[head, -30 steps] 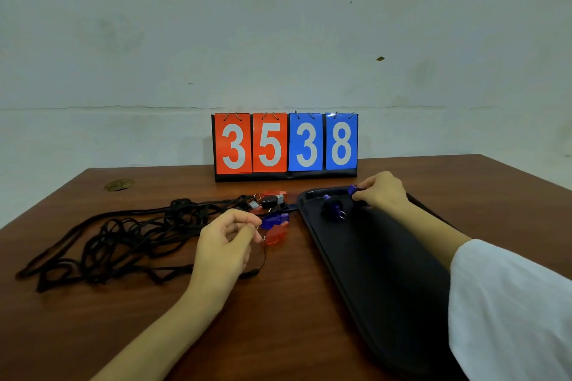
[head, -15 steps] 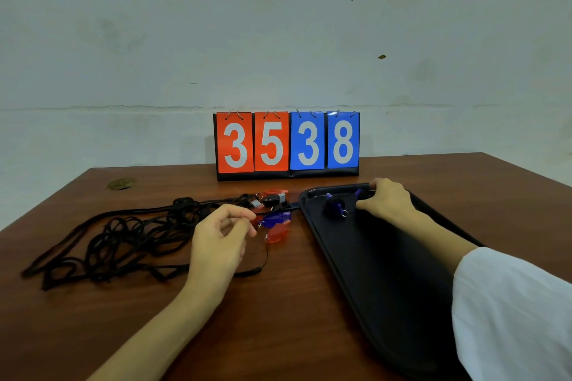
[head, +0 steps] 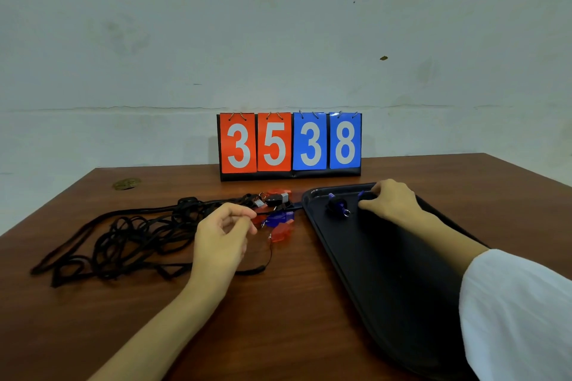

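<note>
Centre right of the frame: the right hand [head: 388, 202] is resting at the far end of a black tray [head: 387, 272]. Its thumb and fingers are curling round a small blue whistle [head: 360, 194], most of which is lying hidden under the fingertips. Just left of it, inside the tray and apart from the hand, a second blue whistle [head: 337, 206] with a metal ring is lying on the tray floor. Centre of the frame: the left hand [head: 221, 237] is hovering over the wooden table [head: 278, 334], fingers curling inward with the thumb tip close to the forefinger; whether they are pinching anything cannot be told. Just beyond its fingertips a cluster of red and blue whistles [head: 278, 219] is lying beside the tray's left rim. A tangle of black lanyards [head: 123, 238] is spreading across the left of the frame. A flip scoreboard [head: 289, 145] reading 3538 is standing at the table's far edge, upper centre. A white sleeve [head: 520, 312] is filling the lower right corner.
</note>
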Demonstrator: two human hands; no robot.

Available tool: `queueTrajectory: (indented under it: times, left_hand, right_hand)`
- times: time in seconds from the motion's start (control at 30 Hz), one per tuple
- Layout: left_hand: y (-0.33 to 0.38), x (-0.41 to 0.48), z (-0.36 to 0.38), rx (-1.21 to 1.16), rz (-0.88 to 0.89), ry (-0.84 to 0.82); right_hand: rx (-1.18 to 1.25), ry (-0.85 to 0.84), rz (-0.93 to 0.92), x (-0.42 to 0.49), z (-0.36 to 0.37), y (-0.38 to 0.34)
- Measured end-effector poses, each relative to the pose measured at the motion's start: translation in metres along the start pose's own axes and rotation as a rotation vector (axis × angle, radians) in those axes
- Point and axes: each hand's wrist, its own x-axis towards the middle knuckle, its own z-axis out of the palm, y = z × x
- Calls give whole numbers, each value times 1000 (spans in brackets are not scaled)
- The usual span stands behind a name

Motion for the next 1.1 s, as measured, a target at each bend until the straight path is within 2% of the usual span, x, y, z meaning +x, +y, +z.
queueTrajectory:
  times: [0.1,0.2,0.27,0.33,0.4,0.5,0.7,0.8,0.87,0.93,1.03,1.1]
  left_hand:
    - [-2,4,-2,-7,-2,31]
    - [-9,9,-4,42,9,81]
    - [-15,11,-5,79,11,108]
    - [-18,13,-6,99,11,123]
    - [-18,14,-7,109,24,125]
    - [-17,13,-8,102,67,124]
    - [-16,13,-8,92,83,101]
    - [-14,13,-11,176,147,88]
    - [-10,13,-12,305,234,14]
    - [-5,11,-9,330,223,-132]
    - [5,2,0,126,51,-315]
    - [9,-2,4,-9,-33,-336]
  right_hand:
    - [-95,71,11,-6,-11,-7]
    - [9,228,-146,-17,-14,-30]
    - [122,156,-298,-28,-8,-60]
    - [127,-48,-436,-40,8,-92]
    - [93,-180,-543,-51,26,-116]
    - [9,-197,-638,-58,46,-136]
    - [-227,-265,-604,-53,54,-151]
    - [-229,-171,-657,-57,40,-152]
    - [-134,-86,-749,-69,23,-153]
    - [4,-99,-832,-85,5,-153]
    - [56,-53,-914,-104,-12,-149]
    - [-27,24,-973,-111,-13,-143]
